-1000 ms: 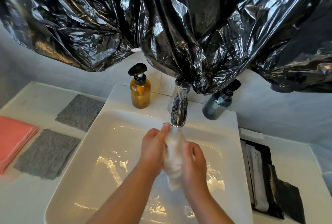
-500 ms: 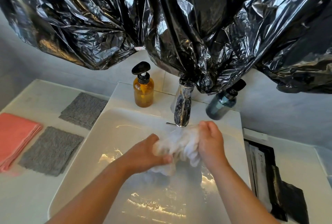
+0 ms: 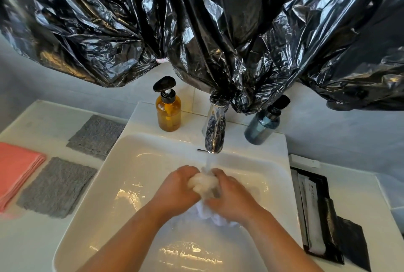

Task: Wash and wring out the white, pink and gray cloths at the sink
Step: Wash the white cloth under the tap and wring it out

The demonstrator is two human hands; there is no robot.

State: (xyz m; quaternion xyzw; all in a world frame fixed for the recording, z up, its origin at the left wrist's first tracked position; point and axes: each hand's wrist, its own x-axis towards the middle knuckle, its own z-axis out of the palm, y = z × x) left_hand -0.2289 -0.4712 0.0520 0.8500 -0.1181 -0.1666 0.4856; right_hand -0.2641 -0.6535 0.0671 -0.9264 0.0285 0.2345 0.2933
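Bathroom counter [image 3: 32, 239], white, with black plastic sheeting [image 3: 196, 20] hanging over the wall behind it (probably masking a mirror).

Head view, the only one. Water is running from the tap [image 3: 215, 132] in a thin stream onto the white cloth [image 3: 204, 183]. The cloth is being held over the middle of the sink [image 3: 135, 173], right under the spout, so the water is soaking straight through it.

- Grip: the left hand [image 3: 179, 188] is gripping the bunched wad from the left, fingers curled round it. The right hand [image 3: 231, 197] is gripping it from the right, fingers wrapped likewise, with a tail of cloth hanging out below.
- Action: both fists are pressing together. This reads as rubbing or squeezing the wad against itself, low over the sink so drips are falling inside.
- Other cloths: the pink cloth [image 3: 17, 169] is lying folded at the counter's left edge. The far gray cloth [image 3: 96, 136] and near gray cloth [image 3: 56, 186] are lying flat between it and the sink, dry-looking and apparently waiting their turn.
- Bottles: an amber pump bottle [image 3: 168, 112] and a blue bottle [image 3: 262, 123] are standing on either side of the tap, handy for soap.

Judgement: the first cloth is being washed; wringing not yet done.
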